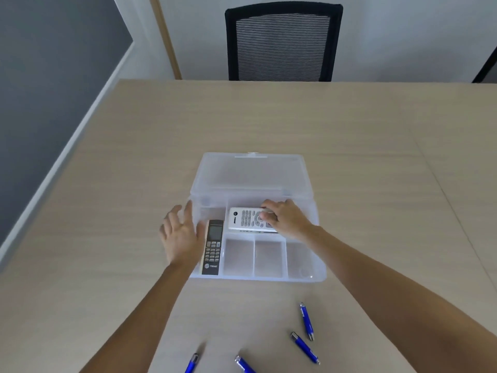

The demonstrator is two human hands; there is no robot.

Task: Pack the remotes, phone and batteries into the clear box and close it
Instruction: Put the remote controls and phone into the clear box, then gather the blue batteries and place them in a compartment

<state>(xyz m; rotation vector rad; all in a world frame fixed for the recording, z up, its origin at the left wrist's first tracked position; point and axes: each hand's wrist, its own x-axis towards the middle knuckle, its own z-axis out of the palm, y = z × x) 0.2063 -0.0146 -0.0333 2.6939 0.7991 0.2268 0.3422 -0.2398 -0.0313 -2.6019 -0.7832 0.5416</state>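
Observation:
The clear box [306, 275] stands in the middle of the table with its lid [250, 173] folded back flat. A black remote [213, 247] lies lengthwise in the box's left compartment. A white remote [246, 219] lies crosswise in the rear compartment, and my right hand [285, 218] grips its right end. My left hand [183, 232] hovers with fingers spread at the box's left wall, beside the black remote and holding nothing. Several blue batteries lie on the table in front of the box, among them one battery [306, 321] and another battery [304, 347]. No phone is visible.
The three small front compartments [267, 258] of the box hold nothing. A black mesh chair [282, 41] stands at the far table edge. Two more blue batteries [192, 362] lie at the bottom edge of the view.

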